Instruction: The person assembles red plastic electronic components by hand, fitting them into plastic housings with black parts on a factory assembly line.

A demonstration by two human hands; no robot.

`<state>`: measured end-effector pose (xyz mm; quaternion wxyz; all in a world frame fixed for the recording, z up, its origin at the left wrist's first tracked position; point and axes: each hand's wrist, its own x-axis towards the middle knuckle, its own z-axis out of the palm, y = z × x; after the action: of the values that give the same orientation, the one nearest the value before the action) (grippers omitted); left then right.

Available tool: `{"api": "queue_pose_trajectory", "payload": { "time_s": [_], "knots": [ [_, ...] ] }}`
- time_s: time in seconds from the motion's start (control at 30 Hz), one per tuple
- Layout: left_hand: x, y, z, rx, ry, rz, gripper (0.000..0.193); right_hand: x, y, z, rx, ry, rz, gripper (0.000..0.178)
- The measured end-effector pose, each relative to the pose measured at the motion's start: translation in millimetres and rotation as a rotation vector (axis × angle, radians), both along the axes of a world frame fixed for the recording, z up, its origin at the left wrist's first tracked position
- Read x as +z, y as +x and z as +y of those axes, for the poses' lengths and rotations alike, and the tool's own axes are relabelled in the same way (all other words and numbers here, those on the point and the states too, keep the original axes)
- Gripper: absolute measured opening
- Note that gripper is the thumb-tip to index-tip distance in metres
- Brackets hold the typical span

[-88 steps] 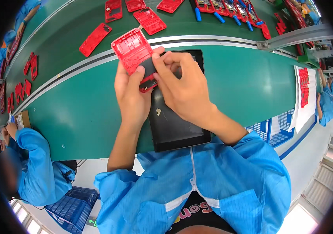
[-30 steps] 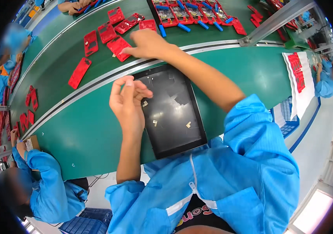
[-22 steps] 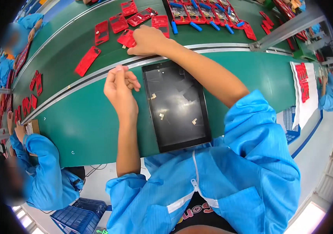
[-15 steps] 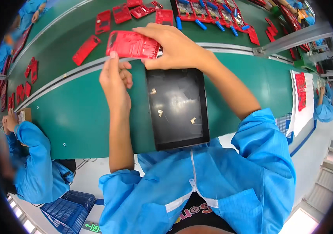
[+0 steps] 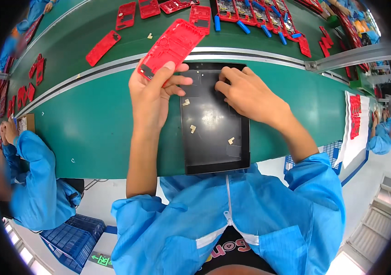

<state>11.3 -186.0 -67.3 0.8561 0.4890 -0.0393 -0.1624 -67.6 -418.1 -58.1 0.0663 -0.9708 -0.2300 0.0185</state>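
Observation:
My left hand (image 5: 152, 96) holds a red plastic phone-shaped shell (image 5: 171, 43) by its lower end, thumb across the face. The shell is tilted, its ribbed inner side in view, with a dark patch near the thumb. Over the upper right of a shallow black tray (image 5: 209, 153), my right hand (image 5: 250, 96) has its fingers curled together; whatever may be between the fingertips is hidden. Small pale L-shaped pieces lie in the tray, one (image 5: 193, 129) left of its middle, another (image 5: 231, 140) lower right and a third (image 5: 186, 102) near the left wall.
Beyond a metal rail (image 5: 282, 58), several red shells (image 5: 103, 48) lie on a green belt, with a row of filled red housings (image 5: 255, 18) and blue cylinders (image 5: 244, 27). Co-workers in blue sit at left (image 5: 39, 178) and far right. A white cloth (image 5: 352, 123) bears red parts.
My right hand has let go of the red shell and come down to the tray. My left hand now holds the shell alone, turned to show its inner side.

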Motion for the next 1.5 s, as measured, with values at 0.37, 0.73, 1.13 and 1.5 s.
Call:
{"api": "queue_pose_trajectory", "payload": {
  "time_s": [0.37,0.73,1.13,1.5],
  "knots": [
    [6,-4,-5,-0.096,0.027,-0.054,0.042,27,12,-8,-0.025,0.808,0.128,0.030],
    [5,-11,-15,-0.057,0.042,-0.076,0.045,24,9,51,-0.442,1.714,0.157,0.014],
    [7,-17,-12,-0.097,0.041,-0.116,0.030,6,18,44,-0.048,0.999,-0.499,0.020],
    [-4,-23,-24,0.038,0.037,-0.255,0.029,6,10,58,-0.459,1.690,0.102,0.023]
  ]
}}
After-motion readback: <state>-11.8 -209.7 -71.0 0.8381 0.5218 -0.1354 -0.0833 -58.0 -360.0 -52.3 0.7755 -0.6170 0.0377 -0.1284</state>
